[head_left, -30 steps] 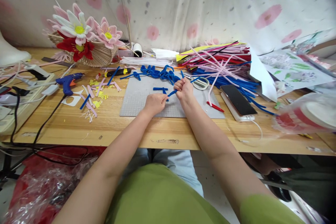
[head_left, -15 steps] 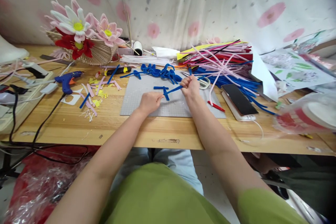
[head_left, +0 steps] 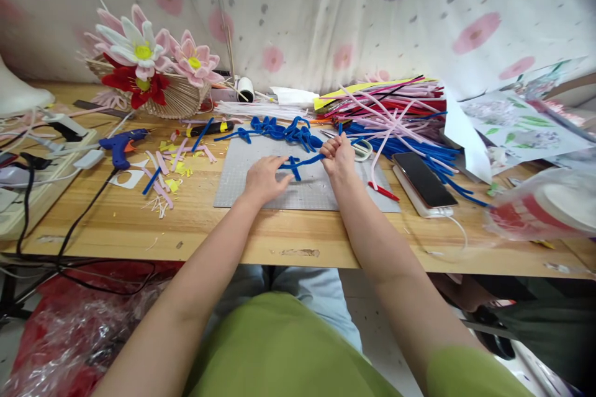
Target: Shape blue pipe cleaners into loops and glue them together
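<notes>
My right hand is closed on a blue pipe cleaner, whose strip runs leftward over the grey cutting mat. A short blue piece crosses its left end. Beside that end is my left hand, thumb and fingers apart; whether a fingertip touches the strip I cannot tell. Behind the hands, curled blue pipe cleaner shapes lie along the mat's far edge. White-handled scissors rest just past my right hand, partly covered by it.
Left are a blue glue gun, pink and yellow scraps and pipe cleaner flowers. Bundled pipe cleaners lie at the back right. A phone, a red pen-like item and a bagged cup are to the right.
My left hand has gone from a pinch to spread fingers and shifted slightly left. The blue strip now bends a little, while my right hand keeps its hold.
</notes>
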Tool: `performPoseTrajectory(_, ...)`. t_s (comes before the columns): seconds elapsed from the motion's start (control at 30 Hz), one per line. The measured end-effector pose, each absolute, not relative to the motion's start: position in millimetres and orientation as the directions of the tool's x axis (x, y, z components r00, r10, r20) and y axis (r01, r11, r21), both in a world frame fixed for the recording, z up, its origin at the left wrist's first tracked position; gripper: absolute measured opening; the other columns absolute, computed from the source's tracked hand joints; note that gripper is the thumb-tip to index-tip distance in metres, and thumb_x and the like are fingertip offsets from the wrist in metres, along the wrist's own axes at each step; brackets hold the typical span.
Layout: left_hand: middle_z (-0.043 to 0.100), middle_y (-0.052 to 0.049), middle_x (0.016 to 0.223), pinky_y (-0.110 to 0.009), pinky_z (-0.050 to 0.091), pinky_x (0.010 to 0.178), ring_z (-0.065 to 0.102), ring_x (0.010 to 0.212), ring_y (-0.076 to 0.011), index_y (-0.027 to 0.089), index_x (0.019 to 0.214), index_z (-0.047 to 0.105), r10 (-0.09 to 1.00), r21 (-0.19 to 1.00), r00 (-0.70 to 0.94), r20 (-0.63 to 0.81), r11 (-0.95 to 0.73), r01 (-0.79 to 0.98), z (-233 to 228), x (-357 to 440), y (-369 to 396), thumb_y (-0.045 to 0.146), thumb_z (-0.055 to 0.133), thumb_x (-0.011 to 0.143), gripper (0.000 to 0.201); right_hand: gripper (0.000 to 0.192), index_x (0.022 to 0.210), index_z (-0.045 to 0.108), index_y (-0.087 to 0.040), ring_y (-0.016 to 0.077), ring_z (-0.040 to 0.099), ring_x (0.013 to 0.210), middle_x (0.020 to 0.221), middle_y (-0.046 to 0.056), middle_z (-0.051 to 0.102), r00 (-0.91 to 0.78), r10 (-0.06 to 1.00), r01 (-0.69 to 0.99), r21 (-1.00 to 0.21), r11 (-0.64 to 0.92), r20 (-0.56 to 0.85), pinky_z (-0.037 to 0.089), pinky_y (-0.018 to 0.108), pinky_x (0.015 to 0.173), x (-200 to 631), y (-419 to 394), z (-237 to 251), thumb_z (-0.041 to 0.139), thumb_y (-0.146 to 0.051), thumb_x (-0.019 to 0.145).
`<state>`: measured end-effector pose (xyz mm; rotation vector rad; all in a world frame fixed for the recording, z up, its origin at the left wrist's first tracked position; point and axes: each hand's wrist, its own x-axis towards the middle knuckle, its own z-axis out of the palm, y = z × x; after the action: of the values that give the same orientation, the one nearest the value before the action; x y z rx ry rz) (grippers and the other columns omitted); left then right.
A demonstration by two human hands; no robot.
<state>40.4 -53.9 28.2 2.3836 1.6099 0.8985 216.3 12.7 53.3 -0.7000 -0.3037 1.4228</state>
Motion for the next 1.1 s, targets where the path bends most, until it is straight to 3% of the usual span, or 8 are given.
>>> performPoseTrajectory(0.07,0.063,-0.009,0.107,-0.034,0.040,0.088,0.054,0.101,-0.0225,0.019,0.113,0.059,0.856,0.434,0.231,0.462,-0.445,0.783,31,48,-54,0.040,0.061,0.075,0.044,0.044,0.057,0.021,-0.019,0.0036,0.012,0.033,0.043,-0.010,0.013,0.130,0.974,-0.785,-0.619,-0.014,-0.188,0.015,0.014,0.027,210,9,56,0.038,-0.043,0.090)
performPoseTrajectory(0.23,0.064,-0.007,0.103,-0.050,0.023,0.103,0.045,0.113,-0.0269,0.024,0.087,0.068,0.807,0.367,0.217,0.550,-0.467,0.805,35,58,-54,0.035,0.056,0.080,0.017,0.048,0.057,0.022,-0.019,0.0039,0.012,0.033,0.043,-0.010,0.013,0.094,0.984,-0.747,-0.664,-0.032,-0.153,0.016,0.015,0.027,195,1,61,0.042,-0.051,0.086)
performPoseTrajectory(0.33,0.061,-0.007,0.111,-0.054,0.017,0.105,0.036,0.123,-0.0295,0.024,0.079,0.068,0.780,0.325,0.190,0.596,-0.450,0.832,36,56,-54,0.031,0.057,0.079,0.013,0.048,0.057,0.022,-0.020,0.0041,0.013,0.034,0.043,-0.010,0.014,0.102,0.984,-0.734,-0.679,-0.025,-0.146,0.018,0.015,0.028,193,0,63,0.042,-0.053,0.085)
performPoseTrajectory(0.43,0.062,-0.008,0.103,-0.048,0.028,0.101,0.047,0.112,-0.0255,0.022,0.082,0.066,0.820,0.352,0.210,0.533,-0.440,0.826,34,56,-53,0.027,0.050,0.084,0.017,0.048,0.058,0.022,-0.020,0.0041,0.016,0.034,0.044,-0.009,0.016,0.091,0.987,-0.744,-0.668,-0.020,-0.131,0.021,0.015,0.029,193,1,63,0.040,-0.055,0.085)
performPoseTrajectory(0.53,0.060,-0.008,0.093,-0.036,0.041,0.083,0.055,0.090,-0.0198,0.018,0.087,0.062,0.900,0.483,0.182,0.397,-0.373,0.792,31,58,-52,0.025,0.044,0.086,0.019,0.048,0.058,0.022,-0.020,0.0042,0.019,0.034,0.044,-0.009,0.018,0.077,0.993,-0.761,-0.649,0.000,-0.091,0.023,0.015,0.030,195,2,64,0.040,-0.056,0.085)
performPoseTrajectory(0.67,0.058,-0.006,0.084,-0.030,0.041,0.073,0.054,0.082,-0.0172,0.017,0.076,0.056,0.926,0.604,0.188,0.327,-0.357,0.712,28,59,-51,0.022,0.047,0.084,0.013,0.050,0.057,0.019,-0.020,0.0044,0.017,0.034,0.044,-0.009,0.016,0.074,0.993,-0.750,-0.661,-0.002,-0.087,0.021,0.016,0.029,201,4,67,0.040,-0.056,0.085)
performPoseTrajectory(0.93,0.053,-0.001,0.071,-0.026,0.037,0.063,0.050,0.070,-0.0133,0.018,0.063,0.048,0.871,0.658,0.396,0.292,-0.483,0.578,33,54,-58,0.022,0.048,0.080,0.018,0.049,0.056,0.017,-0.020,0.0049,0.012,0.032,0.042,-0.009,0.012,0.063,0.985,-0.752,-0.656,-0.058,-0.160,0.015,0.017,0.027,219,13,65,0.039,-0.050,0.088)
performPoseTrajectory(1.1,0.053,-0.002,0.076,-0.025,0.038,0.061,0.050,0.070,-0.0129,0.019,0.067,0.049,0.914,0.685,0.206,0.350,-0.400,0.609,26,44,-52,0.020,0.046,0.079,0.012,0.046,0.058,0.024,-0.021,0.0057,0.028,0.034,0.043,-0.009,0.022,0.127,0.989,-0.759,-0.650,0.046,-0.079,0.027,0.016,0.032,226,15,62,0.046,-0.052,0.083)
